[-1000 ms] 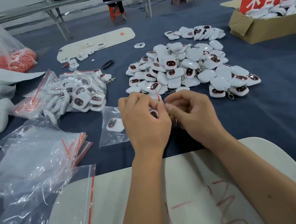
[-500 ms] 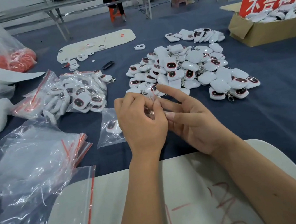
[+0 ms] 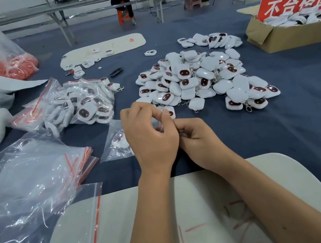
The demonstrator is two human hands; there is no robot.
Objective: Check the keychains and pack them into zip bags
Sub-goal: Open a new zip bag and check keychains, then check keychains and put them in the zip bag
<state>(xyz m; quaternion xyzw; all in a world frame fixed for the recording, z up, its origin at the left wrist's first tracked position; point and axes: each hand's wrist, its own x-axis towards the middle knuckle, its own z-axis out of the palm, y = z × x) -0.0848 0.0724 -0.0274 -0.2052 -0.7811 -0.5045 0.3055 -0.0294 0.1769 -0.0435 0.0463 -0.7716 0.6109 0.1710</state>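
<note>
My left hand point(image 3: 150, 137) and my right hand point(image 3: 196, 137) meet at the middle of the blue table. Both pinch the top edge of a small clear zip bag point(image 3: 115, 143) that holds a white keychain point(image 3: 119, 140). The bag hangs out to the left of my left hand, partly hidden by it. Just beyond my hands lies a big pile of loose white keychains point(image 3: 197, 79) with dark red-rimmed faces. A heap of bagged keychains point(image 3: 80, 105) lies to the left of that pile.
A stack of empty zip bags point(image 3: 36, 178) with red strips lies at the near left. A pale board point(image 3: 199, 218) sits under my forearms. A cardboard box point(image 3: 291, 34) with a red sign stands at the far right. A second white board point(image 3: 105, 49) lies farther back.
My right hand's fingers were stretched out half a second ago and have curled back onto the bag's top edge. My left hand has kept its pinch; the bag has barely moved.
</note>
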